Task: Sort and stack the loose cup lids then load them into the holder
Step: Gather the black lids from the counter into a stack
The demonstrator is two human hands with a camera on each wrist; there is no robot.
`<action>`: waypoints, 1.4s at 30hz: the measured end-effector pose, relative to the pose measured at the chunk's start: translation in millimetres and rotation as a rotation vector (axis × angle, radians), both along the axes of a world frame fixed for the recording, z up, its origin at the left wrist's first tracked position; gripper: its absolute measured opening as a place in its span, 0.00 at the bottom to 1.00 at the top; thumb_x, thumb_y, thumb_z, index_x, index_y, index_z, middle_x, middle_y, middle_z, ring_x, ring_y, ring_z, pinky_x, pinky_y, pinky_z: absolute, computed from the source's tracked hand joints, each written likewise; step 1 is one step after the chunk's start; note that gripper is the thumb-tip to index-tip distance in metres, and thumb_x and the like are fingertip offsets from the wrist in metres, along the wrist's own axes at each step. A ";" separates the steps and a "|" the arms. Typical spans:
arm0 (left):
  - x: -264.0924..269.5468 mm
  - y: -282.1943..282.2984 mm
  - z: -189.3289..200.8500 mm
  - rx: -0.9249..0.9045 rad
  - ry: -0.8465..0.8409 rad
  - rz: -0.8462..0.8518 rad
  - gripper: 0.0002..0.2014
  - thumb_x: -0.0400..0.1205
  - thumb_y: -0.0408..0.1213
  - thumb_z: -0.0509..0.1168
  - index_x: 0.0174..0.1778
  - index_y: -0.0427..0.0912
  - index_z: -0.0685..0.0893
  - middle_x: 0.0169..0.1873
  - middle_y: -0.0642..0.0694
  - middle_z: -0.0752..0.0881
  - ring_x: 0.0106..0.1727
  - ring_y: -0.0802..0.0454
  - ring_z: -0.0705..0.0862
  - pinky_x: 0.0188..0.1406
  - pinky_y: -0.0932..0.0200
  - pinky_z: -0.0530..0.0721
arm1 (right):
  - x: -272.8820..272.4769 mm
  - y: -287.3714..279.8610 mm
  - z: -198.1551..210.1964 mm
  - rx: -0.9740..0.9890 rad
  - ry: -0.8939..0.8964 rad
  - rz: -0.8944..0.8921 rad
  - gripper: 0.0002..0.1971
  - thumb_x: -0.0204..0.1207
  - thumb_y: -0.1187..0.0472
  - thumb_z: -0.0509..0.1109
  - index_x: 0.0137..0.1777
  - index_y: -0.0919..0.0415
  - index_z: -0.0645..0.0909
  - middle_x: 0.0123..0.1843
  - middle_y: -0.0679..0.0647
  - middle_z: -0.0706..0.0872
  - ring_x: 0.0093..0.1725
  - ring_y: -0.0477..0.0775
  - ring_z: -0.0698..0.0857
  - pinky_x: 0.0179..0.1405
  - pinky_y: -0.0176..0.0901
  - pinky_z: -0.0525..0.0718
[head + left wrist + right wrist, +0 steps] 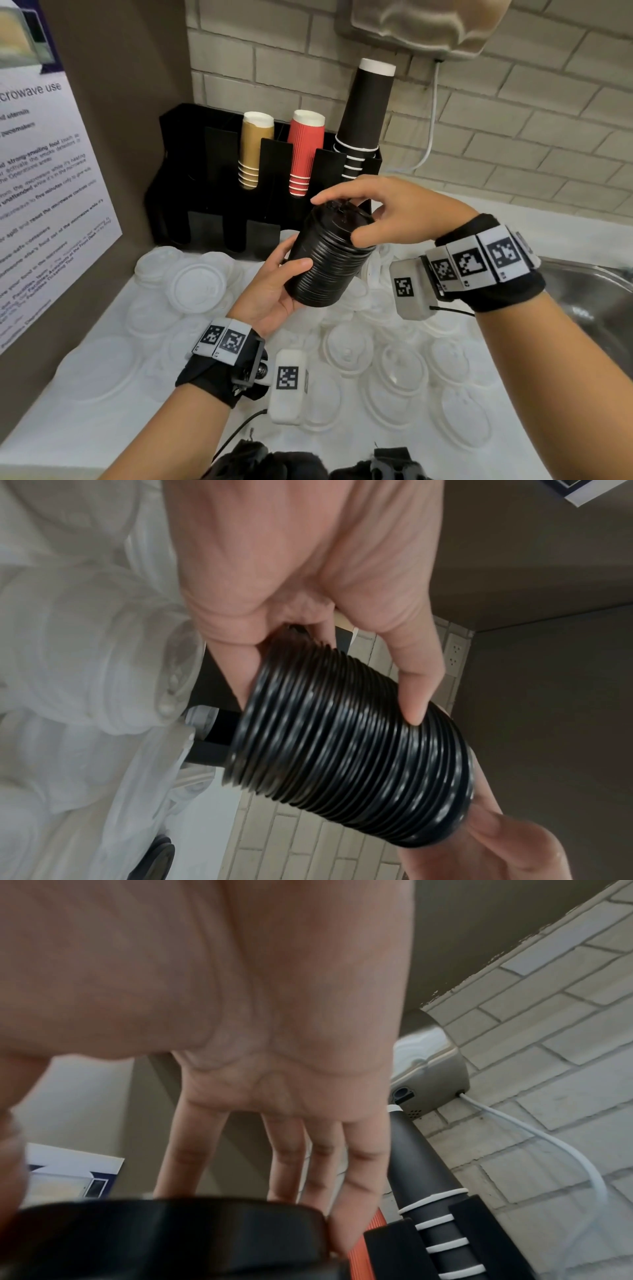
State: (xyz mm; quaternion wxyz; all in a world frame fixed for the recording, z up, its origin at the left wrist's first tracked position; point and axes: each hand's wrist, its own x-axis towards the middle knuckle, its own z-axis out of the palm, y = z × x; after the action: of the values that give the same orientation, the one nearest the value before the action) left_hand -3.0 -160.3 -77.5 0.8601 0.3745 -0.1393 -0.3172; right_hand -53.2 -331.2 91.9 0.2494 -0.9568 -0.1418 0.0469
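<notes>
Left hand cupped under and around the lower part of a tilted stack of black lids, thumb across the ribbed side, fingers curled behind — a firm hold, raised off the counter. Right hand arched over the top of the same stack, fingers spread and bent down to the rim of the uppermost lid, thumb against the near edge; grasping it from above, well short of a fist. Seen from the left wrist, black rims nested tight, with a thumb tip pressed on them. Seen from the right wrist, fingers reaching down past the far edge of the top lid. Just beyond both hands, the black holder against the brick wall, slots loaded with tan cups, red cups and, behind the right hand, a tall tower of black cups. Below and around both hands, loose white lids scattered and overlapping across the white counter. Left of the left hand, a printed notice on a side panel. Right of the right wrist, the edge of a metal sink. High above the right hand, a wall unit with a white cable hanging down.
</notes>
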 end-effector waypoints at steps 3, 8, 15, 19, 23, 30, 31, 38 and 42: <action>1.8 -0.9 -0.2 -0.004 0.007 0.013 0.29 0.72 0.34 0.69 0.72 0.50 0.77 0.60 0.43 0.88 0.59 0.45 0.88 0.45 0.49 0.89 | 1.0 2.7 0.0 -0.025 -0.002 -0.003 0.31 0.68 0.63 0.73 0.71 0.42 0.77 0.65 0.49 0.78 0.63 0.49 0.77 0.60 0.41 0.81; 4.9 -2.2 -0.4 -0.002 0.008 0.024 0.31 0.73 0.34 0.69 0.75 0.47 0.74 0.60 0.43 0.87 0.59 0.45 0.88 0.46 0.49 0.88 | 3.7 1.3 -1.4 0.010 -0.008 0.003 0.32 0.70 0.66 0.74 0.72 0.41 0.74 0.64 0.39 0.78 0.63 0.37 0.76 0.59 0.30 0.79; 17.6 2.7 0.8 -0.026 0.002 0.077 0.34 0.73 0.34 0.68 0.78 0.44 0.71 0.66 0.40 0.84 0.65 0.43 0.85 0.51 0.48 0.88 | 22.1 -76.7 -23.4 0.236 -0.107 -0.513 0.21 0.76 0.62 0.70 0.67 0.44 0.76 0.63 0.50 0.80 0.57 0.49 0.82 0.50 0.34 0.80; 25.9 6.2 4.1 -0.057 -0.014 0.096 0.34 0.70 0.37 0.72 0.75 0.44 0.74 0.63 0.43 0.86 0.66 0.44 0.84 0.53 0.47 0.88 | 44.1 -143.3 -73.4 -0.186 0.247 -0.776 0.25 0.78 0.52 0.69 0.75 0.50 0.71 0.75 0.57 0.74 0.70 0.61 0.75 0.70 0.55 0.76; 30.7 10.8 3.9 -0.075 -0.033 0.101 0.31 0.74 0.36 0.69 0.75 0.43 0.74 0.64 0.42 0.85 0.66 0.42 0.84 0.52 0.49 0.87 | 49.6 -178.9 -119.4 -0.485 0.462 -0.762 0.36 0.75 0.44 0.71 0.81 0.45 0.62 0.80 0.57 0.68 0.75 0.63 0.72 0.66 0.48 0.73; 34.7 12.3 5.1 -0.045 -0.038 0.122 0.33 0.74 0.36 0.69 0.78 0.43 0.71 0.67 0.40 0.83 0.68 0.40 0.83 0.52 0.47 0.88 | 58.1 -202.0 -154.4 -0.581 0.523 -0.733 0.41 0.69 0.49 0.77 0.80 0.43 0.62 0.76 0.60 0.71 0.71 0.67 0.75 0.63 0.54 0.78; 35.1 12.2 4.9 -0.046 -0.036 0.120 0.34 0.73 0.36 0.69 0.78 0.44 0.71 0.66 0.40 0.83 0.68 0.41 0.83 0.52 0.47 0.88 | 58.8 -203.7 -157.5 -0.594 0.506 -0.736 0.40 0.68 0.49 0.77 0.79 0.43 0.63 0.73 0.61 0.72 0.69 0.68 0.76 0.61 0.55 0.79; 35.5 10.1 2.8 -0.029 -0.019 0.125 0.31 0.76 0.35 0.66 0.78 0.43 0.70 0.68 0.39 0.82 0.69 0.40 0.82 0.54 0.46 0.88 | 60.6 -196.5 -136.1 -0.553 0.359 -0.827 0.30 0.76 0.45 0.66 0.77 0.45 0.62 0.72 0.63 0.68 0.63 0.70 0.78 0.49 0.51 0.76; 32.3 6.5 3.8 -0.036 -0.003 0.126 0.35 0.73 0.35 0.69 0.79 0.43 0.70 0.67 0.39 0.82 0.68 0.42 0.83 0.55 0.49 0.88 | 62.4 -164.9 -79.1 -0.381 0.238 -0.779 0.28 0.75 0.43 0.66 0.74 0.42 0.63 0.70 0.63 0.68 0.61 0.69 0.78 0.52 0.52 0.76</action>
State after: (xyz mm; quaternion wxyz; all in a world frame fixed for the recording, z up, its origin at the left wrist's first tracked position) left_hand 29.3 -153.8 -73.7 0.8846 0.3677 -0.1225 -0.2593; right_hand 9.2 -496.1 12.8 0.0827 -0.9556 0.2698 0.0844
